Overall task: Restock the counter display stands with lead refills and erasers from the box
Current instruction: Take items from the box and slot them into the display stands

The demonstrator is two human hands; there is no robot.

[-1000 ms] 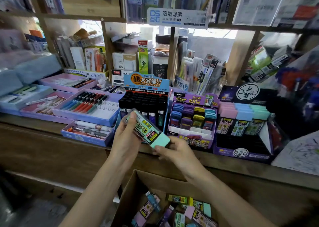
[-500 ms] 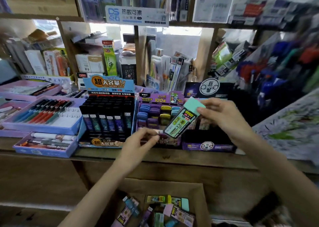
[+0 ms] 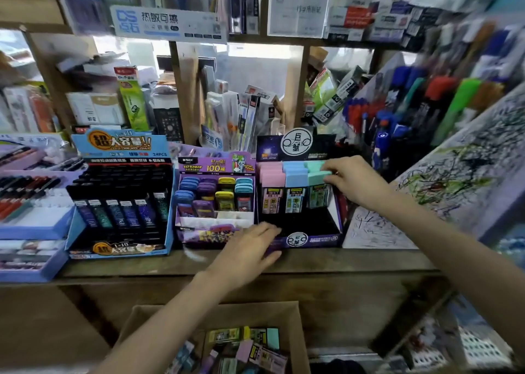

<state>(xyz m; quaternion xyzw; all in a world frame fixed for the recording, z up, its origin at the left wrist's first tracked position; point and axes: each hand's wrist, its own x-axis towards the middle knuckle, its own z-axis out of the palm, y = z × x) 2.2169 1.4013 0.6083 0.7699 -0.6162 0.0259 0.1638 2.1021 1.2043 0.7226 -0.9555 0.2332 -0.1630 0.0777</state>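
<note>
My right hand [image 3: 350, 181] grips the top of a mint-green eraser [image 3: 317, 179] standing in the right-hand row of the dark eraser display stand [image 3: 309, 238], beside pink and blue erasers. My left hand [image 3: 250, 253] rests flat on the counter edge against the stand's purple front lip, holding nothing. To the left stand the purple lead-refill stand [image 3: 216, 171] with coloured cases and the blue stand of black lead tubes [image 3: 119, 203]. The cardboard box [image 3: 298, 328] below the counter holds several wrapped erasers.
Purple and blue pen trays [image 3: 31, 220] fill the counter's left side. A scribbled test-paper board [image 3: 443, 191] leans at the right under racks of pens. Wooden shelves crowded with stationery rise behind the stands.
My right hand carried the green eraser from mid-air into the eraser stand's right row. My left hand moved right, down onto the stand's front edge. The view shifted rightward.
</note>
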